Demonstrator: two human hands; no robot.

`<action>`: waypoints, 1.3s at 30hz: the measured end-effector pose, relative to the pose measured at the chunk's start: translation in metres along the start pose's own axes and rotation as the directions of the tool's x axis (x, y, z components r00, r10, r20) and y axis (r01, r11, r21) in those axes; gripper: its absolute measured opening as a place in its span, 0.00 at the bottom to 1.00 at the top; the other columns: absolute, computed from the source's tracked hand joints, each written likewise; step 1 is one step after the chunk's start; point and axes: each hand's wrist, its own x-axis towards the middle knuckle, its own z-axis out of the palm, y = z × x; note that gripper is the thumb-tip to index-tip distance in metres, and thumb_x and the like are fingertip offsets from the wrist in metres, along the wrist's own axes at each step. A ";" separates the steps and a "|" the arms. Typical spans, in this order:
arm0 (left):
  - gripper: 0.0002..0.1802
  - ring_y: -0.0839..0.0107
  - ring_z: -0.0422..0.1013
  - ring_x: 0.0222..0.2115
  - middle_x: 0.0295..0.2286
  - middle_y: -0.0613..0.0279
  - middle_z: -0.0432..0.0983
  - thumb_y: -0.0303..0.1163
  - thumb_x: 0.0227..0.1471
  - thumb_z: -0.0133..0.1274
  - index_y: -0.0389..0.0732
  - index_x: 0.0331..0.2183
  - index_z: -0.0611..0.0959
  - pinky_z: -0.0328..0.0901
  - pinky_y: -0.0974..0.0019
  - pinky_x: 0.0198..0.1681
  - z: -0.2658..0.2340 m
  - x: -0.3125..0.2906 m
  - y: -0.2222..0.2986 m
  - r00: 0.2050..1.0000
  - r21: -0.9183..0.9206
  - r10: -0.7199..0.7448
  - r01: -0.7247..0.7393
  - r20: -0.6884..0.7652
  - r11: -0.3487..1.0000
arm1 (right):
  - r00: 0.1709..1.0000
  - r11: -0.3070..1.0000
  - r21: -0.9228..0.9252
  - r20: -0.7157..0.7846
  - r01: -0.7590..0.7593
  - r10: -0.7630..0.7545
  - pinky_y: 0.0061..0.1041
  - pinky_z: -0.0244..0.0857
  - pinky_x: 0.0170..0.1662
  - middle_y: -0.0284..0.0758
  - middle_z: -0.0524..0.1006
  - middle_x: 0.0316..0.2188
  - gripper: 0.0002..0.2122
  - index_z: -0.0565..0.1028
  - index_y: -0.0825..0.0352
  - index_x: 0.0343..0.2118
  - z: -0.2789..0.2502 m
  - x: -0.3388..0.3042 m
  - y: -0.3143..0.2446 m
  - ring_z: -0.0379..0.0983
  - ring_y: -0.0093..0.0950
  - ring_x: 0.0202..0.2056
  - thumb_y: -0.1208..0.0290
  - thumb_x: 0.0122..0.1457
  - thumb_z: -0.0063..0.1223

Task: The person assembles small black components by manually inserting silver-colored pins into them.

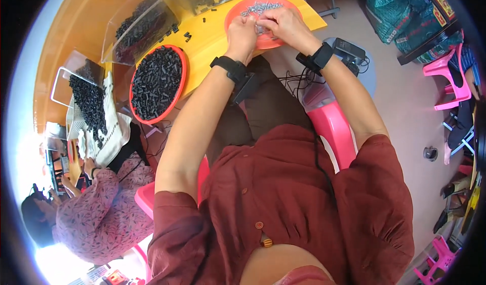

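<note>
Both my hands meet over a round coral-red basin (234, 12) heaped with small silvery metal pieces (268, 6). My left hand (243, 33) has its fingers pinched together at the basin's left side. From the right, my right hand (286, 25) reaches in with thumb and forefinger closed, its fingertips almost touching the left ones. Whatever sits between the fingertips is too small to make out. A second red-rimmed basin (184, 77), full of short black plastic pieces (157, 82), stands to the left of my left forearm.
Clear-walled bins (109, 52) of black pieces line the back of the yellow table (202, 52), where a few loose black pieces (188, 36) lie. A person in a patterned top (101, 209) sits at the left. Cables and a black device (349, 49) rest on a stool at right.
</note>
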 end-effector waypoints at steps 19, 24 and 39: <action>0.08 0.76 0.65 0.18 0.19 0.64 0.69 0.29 0.55 0.45 0.34 0.28 0.73 0.62 0.71 0.23 0.012 -0.011 0.012 0.997 -0.167 0.074 -0.068 0.029 0.984 | 0.855 0.697 0.497 0.345 -0.516 0.387 0.12 0.62 0.23 0.28 0.74 0.20 0.08 0.76 0.68 0.28 -0.008 0.004 0.015 0.68 0.13 0.21 0.69 0.56 0.51; 0.14 0.74 0.65 0.17 0.16 0.62 0.70 0.35 0.54 0.46 0.34 0.25 0.75 0.61 0.68 0.23 -0.002 0.010 0.001 0.998 0.143 0.040 -0.032 -0.050 0.989 | 0.929 0.925 0.175 0.216 -0.338 0.299 0.16 0.64 0.25 0.33 0.76 0.20 0.07 0.75 0.71 0.31 -0.008 0.003 0.018 0.71 0.17 0.21 0.73 0.54 0.50; 0.08 0.70 0.68 0.29 0.30 0.57 0.70 0.19 0.50 0.43 0.34 0.36 0.68 0.66 0.73 0.32 -0.077 -0.067 0.020 0.846 -0.682 -0.339 0.533 0.412 0.501 | 0.873 0.918 0.244 -0.456 0.311 -0.174 0.18 0.62 0.27 0.37 0.73 0.22 0.04 0.73 0.73 0.29 -0.085 -0.072 -0.162 0.68 0.23 0.22 0.80 0.50 0.49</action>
